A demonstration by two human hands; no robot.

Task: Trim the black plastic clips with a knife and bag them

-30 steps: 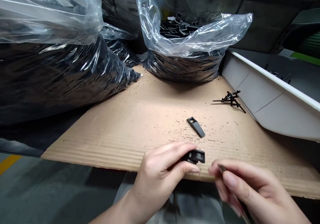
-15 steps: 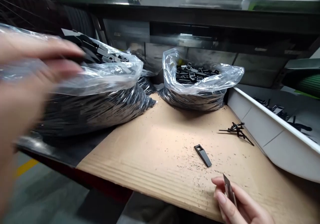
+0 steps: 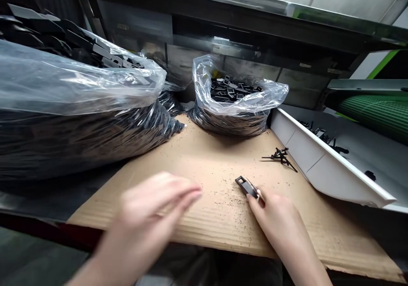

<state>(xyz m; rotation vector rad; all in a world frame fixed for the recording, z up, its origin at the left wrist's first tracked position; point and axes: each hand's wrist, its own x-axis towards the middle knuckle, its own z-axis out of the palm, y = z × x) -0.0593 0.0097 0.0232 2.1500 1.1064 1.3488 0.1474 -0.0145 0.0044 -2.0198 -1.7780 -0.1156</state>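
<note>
My right hand (image 3: pixel 270 205) is over the cardboard sheet, its fingers closed around a small knife blade (image 3: pixel 250 183), mostly hidden by the hand. Its thumb and fingertips also grip the near end of a flat black plastic part (image 3: pixel 245 185) with a square hole at its far end. To the left, above the cardboard, my left hand (image 3: pixel 156 205) is blurred by motion. Its thumb and fingers are pinched together, and I see nothing between them.
A large clear bag (image 3: pixel 83 128) of black parts stands at left, a smaller bag (image 3: pixel 236 116) at the back. Thin black scraps (image 3: pixel 280 155) lie beside a white tray (image 3: pixel 334 162) holding black pieces. Crumbs dot the cardboard (image 3: pixel 191 158). A metal shelf (image 3: pixel 255 5) runs overhead.
My left hand has come from the large bag down over the cardboard. My right hand, with the blade, has moved forward and taken hold of the black plastic part. The view has shifted right.
</note>
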